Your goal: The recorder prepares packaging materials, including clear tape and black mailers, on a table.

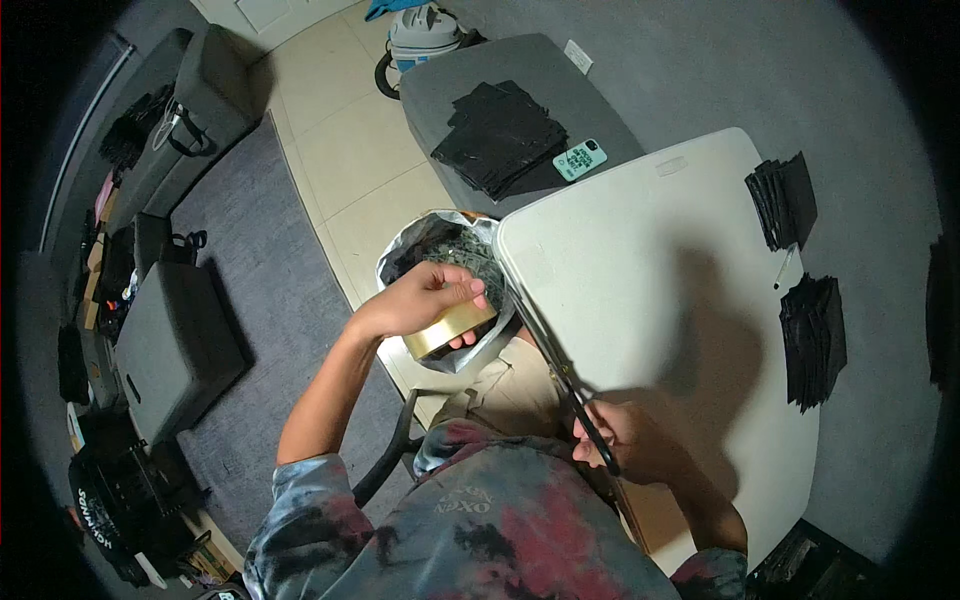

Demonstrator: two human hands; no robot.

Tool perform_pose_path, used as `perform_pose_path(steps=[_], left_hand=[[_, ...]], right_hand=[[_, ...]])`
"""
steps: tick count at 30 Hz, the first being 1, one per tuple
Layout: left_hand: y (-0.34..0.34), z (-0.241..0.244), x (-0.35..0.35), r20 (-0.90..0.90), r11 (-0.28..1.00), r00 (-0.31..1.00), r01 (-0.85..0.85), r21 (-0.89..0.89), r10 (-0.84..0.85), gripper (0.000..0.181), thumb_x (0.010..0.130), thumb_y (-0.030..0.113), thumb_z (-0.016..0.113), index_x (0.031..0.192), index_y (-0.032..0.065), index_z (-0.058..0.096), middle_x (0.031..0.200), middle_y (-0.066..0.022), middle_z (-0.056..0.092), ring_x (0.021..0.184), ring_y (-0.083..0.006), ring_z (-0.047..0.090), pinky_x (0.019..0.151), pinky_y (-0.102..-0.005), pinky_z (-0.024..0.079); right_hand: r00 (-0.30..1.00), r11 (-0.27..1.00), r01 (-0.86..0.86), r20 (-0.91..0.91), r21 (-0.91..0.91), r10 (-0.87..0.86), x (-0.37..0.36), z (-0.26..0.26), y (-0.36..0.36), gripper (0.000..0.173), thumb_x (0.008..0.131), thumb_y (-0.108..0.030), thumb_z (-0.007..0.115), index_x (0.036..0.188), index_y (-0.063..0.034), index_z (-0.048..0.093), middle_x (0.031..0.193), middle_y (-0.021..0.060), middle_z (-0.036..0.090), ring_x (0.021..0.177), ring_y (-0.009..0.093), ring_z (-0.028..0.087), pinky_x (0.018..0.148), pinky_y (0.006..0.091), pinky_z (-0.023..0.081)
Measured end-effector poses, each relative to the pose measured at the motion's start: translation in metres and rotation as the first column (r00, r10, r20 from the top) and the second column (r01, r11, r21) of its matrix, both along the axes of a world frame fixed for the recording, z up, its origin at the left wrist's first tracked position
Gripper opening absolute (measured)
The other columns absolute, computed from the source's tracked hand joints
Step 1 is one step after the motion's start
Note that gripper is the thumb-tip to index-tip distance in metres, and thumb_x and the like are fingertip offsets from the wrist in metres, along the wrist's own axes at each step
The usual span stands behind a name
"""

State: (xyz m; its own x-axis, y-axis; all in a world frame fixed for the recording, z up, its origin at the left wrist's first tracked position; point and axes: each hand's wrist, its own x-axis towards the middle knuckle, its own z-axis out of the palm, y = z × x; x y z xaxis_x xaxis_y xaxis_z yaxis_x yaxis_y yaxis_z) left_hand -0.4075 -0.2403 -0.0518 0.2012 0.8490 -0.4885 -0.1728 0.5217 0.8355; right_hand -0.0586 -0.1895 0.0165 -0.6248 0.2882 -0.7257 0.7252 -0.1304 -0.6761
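My left hand (431, 300) holds a roll of yellowish tape (450, 330) above a bin lined with a silvery bag (390, 259). Dark, tangled scraps lie inside the bin. At the near edge of the white table (630, 225), my right hand (615, 439) grips the end of a long, thin black object (566, 382), which runs along the table's edge toward the bin. What kind of tool it is, I cannot tell. Stacks of flat black plastic pieces lie at the table's far edge, one stack (781, 199) beyond another (814, 341), with a pen (785, 266) between them.
A grey padded bench (510, 60) bears a pile of black plastic sheets (502, 142) and a phone in a mint case (580, 160). Behind it stands a vacuum cleaner (424, 34). A chair armrest (390, 450) is beside me; grey sofa pieces (180, 345) stand at the left.
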Motion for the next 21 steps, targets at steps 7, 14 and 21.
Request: perform_pose_path(steps=[7, 14, 21], left_hand=[[0.001, -0.001, 0.0, 0.023, 0.999, 1.0, -0.011, -0.051, 0.012, 0.033, 0.108, 0.031, 0.058, 0.102, 0.0006, 0.067, 0.083, -0.0097, 0.073, 0.069, -0.0166, 0.072, 0.064, -0.029, 0.059], [-0.002, 0.007, -0.005, 0.017, 0.999, 1.0, 0.022, -0.033, -0.022, 0.032, 0.108, 0.031, 0.058, 0.102, 0.0005, 0.068, 0.082, -0.0125, 0.073, 0.069, -0.0167, 0.073, 0.061, -0.0281, 0.059], [-0.038, 0.043, -0.035, -0.139, 0.994, 0.99, 0.025, 0.103, -0.01, 0.025, 0.105, 0.026, 0.064, 0.107, 0.0009, 0.067, 0.089, -0.0082, 0.072, 0.075, -0.0155, 0.072, 0.067, -0.0286, 0.06]], right_hand=[[0.989, 0.996, 0.003, -0.148, 0.094, 0.011, -0.021, -0.001, 0.005, 0.046, 0.087, -0.04, 0.083, 0.088, -0.0004, 0.059, 0.07, 0.009, 0.062, 0.065, 0.015, 0.053, 0.063, 0.0352, 0.046], [0.992, 0.98, -0.025, -0.117, 0.198, 0.049, -0.018, -0.013, 0.003, 0.048, 0.085, -0.04, 0.085, 0.08, -0.0015, 0.059, 0.064, 0.0121, 0.059, 0.058, 0.016, 0.054, 0.057, 0.0351, 0.043], [0.986, 0.907, 0.039, -0.164, 0.42, 0.034, 0.048, 0.012, -0.015, 0.048, 0.079, -0.041, 0.089, 0.091, -0.0018, 0.063, 0.073, 0.0165, 0.062, 0.062, 0.025, 0.06, 0.059, 0.0393, 0.045]])
